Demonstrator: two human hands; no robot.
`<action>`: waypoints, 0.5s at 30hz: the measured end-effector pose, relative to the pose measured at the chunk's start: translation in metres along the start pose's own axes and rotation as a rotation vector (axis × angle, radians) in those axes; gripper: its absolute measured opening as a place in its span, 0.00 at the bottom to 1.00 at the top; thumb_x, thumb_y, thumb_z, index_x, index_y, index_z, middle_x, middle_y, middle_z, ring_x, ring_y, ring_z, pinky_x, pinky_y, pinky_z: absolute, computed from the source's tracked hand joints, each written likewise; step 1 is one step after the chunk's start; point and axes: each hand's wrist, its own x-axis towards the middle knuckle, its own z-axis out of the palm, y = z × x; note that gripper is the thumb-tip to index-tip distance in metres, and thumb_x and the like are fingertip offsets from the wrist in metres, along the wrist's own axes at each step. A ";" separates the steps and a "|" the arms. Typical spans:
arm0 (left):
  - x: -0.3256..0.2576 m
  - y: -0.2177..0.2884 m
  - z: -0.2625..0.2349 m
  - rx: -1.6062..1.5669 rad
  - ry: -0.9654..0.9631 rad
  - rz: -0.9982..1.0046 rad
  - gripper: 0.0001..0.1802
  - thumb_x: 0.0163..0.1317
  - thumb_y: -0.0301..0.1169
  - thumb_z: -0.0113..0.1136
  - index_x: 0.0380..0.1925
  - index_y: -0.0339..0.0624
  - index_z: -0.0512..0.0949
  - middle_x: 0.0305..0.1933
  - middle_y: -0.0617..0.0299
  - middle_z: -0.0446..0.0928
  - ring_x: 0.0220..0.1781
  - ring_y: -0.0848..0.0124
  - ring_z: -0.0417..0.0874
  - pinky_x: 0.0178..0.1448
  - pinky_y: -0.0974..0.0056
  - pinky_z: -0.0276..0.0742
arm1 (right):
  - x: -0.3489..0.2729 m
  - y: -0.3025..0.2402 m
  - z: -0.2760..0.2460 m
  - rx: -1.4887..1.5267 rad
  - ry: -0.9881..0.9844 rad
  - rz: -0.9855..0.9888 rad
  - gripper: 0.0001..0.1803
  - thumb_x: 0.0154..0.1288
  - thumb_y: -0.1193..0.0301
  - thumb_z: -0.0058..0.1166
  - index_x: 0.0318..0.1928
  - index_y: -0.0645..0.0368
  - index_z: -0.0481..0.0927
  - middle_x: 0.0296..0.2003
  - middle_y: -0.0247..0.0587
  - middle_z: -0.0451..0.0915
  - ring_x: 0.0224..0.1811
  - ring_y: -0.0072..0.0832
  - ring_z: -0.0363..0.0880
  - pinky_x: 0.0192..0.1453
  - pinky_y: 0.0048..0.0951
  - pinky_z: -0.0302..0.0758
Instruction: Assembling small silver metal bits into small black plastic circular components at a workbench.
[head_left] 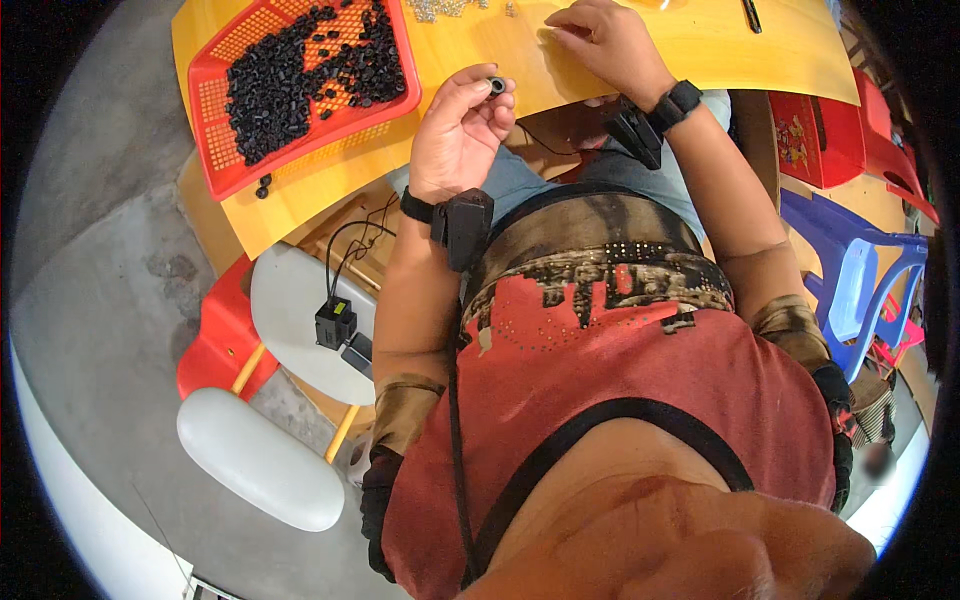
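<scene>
Between the thumb and fingers of my left hand (462, 135) is a small black ring-shaped part (497, 86), its round opening facing up. The hand is over the near edge of the yellow table, palm up. My right hand (612, 45) is to the right above the tabletop, thumb and fingertips pinched together. What the pinch holds, if anything, is too small to make out. A red plastic basket (207, 150) with many small black parts (270, 95) stands left of my left hand. Small shiny silvery pieces (435, 9) lie in a heap at the far edge of view.
Two loose black parts (263, 187) lie beside the basket on the yellow table (700, 50). A black pen-like object (751, 15) is at the far right. A white-seated chair (260, 460) stands at left, a blue plastic chair (850, 270) at right.
</scene>
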 end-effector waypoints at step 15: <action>0.001 -0.005 0.001 -0.079 -0.052 0.051 0.11 0.67 0.23 0.60 0.48 0.36 0.79 0.44 0.54 0.82 0.43 0.70 0.82 0.50 0.68 0.81 | 0.023 -0.019 0.025 0.004 0.200 0.075 0.09 0.59 0.67 0.61 0.31 0.62 0.84 0.29 0.53 0.80 0.37 0.51 0.80 0.42 0.45 0.77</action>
